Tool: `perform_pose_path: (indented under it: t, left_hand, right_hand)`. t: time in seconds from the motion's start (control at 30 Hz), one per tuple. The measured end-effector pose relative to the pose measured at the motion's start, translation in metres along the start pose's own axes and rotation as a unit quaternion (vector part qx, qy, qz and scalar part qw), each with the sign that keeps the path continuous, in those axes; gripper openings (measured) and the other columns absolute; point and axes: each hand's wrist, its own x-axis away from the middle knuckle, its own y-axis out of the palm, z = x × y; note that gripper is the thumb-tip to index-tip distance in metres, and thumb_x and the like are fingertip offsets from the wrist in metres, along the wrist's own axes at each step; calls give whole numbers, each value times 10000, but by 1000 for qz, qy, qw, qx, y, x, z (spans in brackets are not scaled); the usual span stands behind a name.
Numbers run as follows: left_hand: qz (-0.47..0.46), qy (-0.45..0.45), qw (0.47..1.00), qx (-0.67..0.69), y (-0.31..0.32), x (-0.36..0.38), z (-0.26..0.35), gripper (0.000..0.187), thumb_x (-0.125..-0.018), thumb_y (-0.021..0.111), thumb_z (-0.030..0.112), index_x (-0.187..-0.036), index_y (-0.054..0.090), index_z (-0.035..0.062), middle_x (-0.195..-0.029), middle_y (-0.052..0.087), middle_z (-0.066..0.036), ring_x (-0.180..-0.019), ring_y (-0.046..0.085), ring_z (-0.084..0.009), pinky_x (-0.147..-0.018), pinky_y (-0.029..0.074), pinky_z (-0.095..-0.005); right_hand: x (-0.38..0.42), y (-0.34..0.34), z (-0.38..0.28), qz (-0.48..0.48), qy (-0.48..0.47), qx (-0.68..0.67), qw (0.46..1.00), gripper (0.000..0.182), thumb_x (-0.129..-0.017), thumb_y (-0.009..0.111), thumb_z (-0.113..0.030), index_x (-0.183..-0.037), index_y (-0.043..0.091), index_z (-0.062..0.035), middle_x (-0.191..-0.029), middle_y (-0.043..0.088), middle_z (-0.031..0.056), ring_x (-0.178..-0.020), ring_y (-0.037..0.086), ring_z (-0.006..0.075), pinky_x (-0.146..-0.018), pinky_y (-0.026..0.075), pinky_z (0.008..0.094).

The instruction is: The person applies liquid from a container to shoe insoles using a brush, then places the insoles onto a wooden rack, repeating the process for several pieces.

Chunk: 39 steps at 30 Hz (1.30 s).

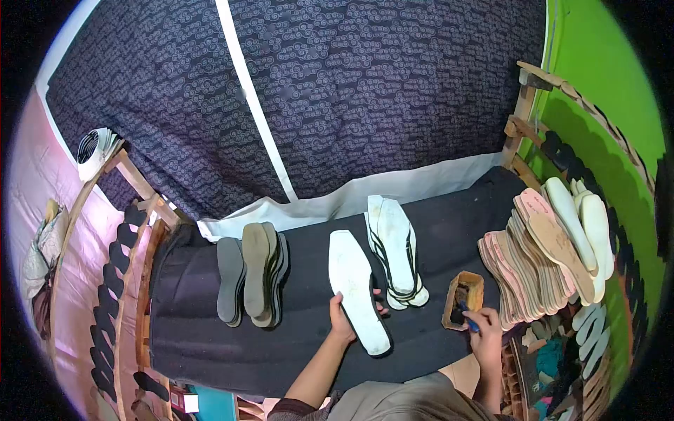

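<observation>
We hold a long white sole-shaped sheet with a squared end (357, 288) in our left hand (343, 321), over the middle of the black cloth-covered table (309, 358). The hand is closed on the sheet: the thumb lies on its upper face at the left side, the palm passes underneath, and fingertips emerge past the right side. The squared end points away from us to the table's far edge, beyond the hand; the rounded end points to the near edge. We cannot tell whether the sheet touches the cloth.

Our right hand (484, 330), near the table's near right corner, grips a small blue-handled tool (472, 323) at the open tan box with dark contents (476, 284). The tool's tip is too small to make out.

Just right of our sheet lies a stack of white, black-edged sole shapes (397, 242). Toward the table's left edge lie grey soles (229, 277) and olive-brown soles (257, 274); along the right edge, a layered pile of tan and pink soles (523, 274).
</observation>
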Motion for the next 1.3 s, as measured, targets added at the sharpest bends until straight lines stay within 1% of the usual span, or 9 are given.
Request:
perform_pose_path:
  t: [0.17, 0.33, 0.57, 0.7, 1.1, 1.17, 1.2, 1.23, 1.3]
  left_hand:
    - [-11, 1, 1000, 13, 2, 0, 3, 850, -805, 192, 706, -1228, 442, 12, -1016, 562, -180, -714, 579, -284, -728, 490, -499]
    - [-15, -19, 1000, 4, 1, 0, 1, 888, -796, 166, 741, -1227, 446, 18, -1015, 560, -177, -713, 571, -288, -694, 485, -470]
    - [-29, -37, 999, -14, 1, -1, -1, 874, -811, 146, 728, -1225, 448, 19, -1011, 571, -173, -719, 568, -295, -669, 488, -448]
    - [-40, -45, 998, -26, 2, 2, -2, 868, -815, 148, 725, -1227, 445, 22, -1022, 574, -171, -719, 573, -298, -660, 492, -439]
    - [-182, -55, 979, -76, 2, 15, -14, 874, -822, 166, 715, -1310, 385, 24, -1117, 554, -172, -816, 599, -283, -751, 499, -405]
    - [112, -5, 993, -48, 22, 17, -13, 893, -809, 148, 733, -1288, 412, 28, -1102, 560, -153, -823, 601, -280, -763, 493, -397]
    - [97, -15, 992, -85, 15, 16, -12, 910, -797, 141, 749, -1280, 420, 30, -1104, 561, -143, -837, 601, -291, -768, 487, -404]
    - [-83, -41, 990, -104, 5, 17, -5, 907, -793, 149, 753, -1297, 403, 43, -1120, 558, -138, -854, 599, -303, -774, 486, -409]
    - [-206, -28, 977, -37, -3, 8, -7, 892, -798, 159, 747, -1312, 390, 55, -1138, 555, -139, -869, 596, -315, -780, 485, -417]
  right_hand:
    - [-15, -4, -4, 221, -115, 2, 968, 347, -646, 606, 131, -943, 612, -48, -972, 538, 139, -793, 606, 233, -663, 494, 297]
    - [-22, -1, -6, 255, -64, -159, 952, 241, -701, 482, 99, -903, 578, 8, -949, 549, 154, -676, 579, 197, -622, 500, 288]
    - [-39, -2, -31, 227, -75, -197, 951, 135, -808, 481, 34, -925, 549, 27, -984, 517, 176, -738, 593, 193, -667, 519, 288]
    - [-39, 13, -36, 181, -149, -182, 955, 210, -805, 668, -209, -876, 600, -23, -990, 574, 156, -802, 620, 237, -705, 516, 321]
    - [-87, 79, -103, 68, -308, -233, 920, 221, -701, 685, -29, -900, 592, -55, -1011, 596, 134, -889, 598, 277, -758, 485, 336]
    - [-86, 83, -103, 12, -340, -271, 900, 229, -692, 681, -16, -898, 593, -65, -1019, 593, 130, -889, 597, 280, -749, 487, 330]
    - [-90, 81, -103, 18, -332, -260, 906, 254, -694, 688, -15, -920, 581, -55, -1028, 580, 135, -893, 597, 290, -765, 493, 338]
    - [-93, 79, -101, 24, -324, -249, 912, 279, -696, 695, -13, -943, 570, -46, -1036, 567, 140, -897, 598, 300, -782, 499, 346]
    - [-102, 81, -95, 93, -275, -198, 936, 262, -674, 692, -10, -908, 578, -36, -1042, 568, 144, -907, 599, 305, -778, 501, 350]
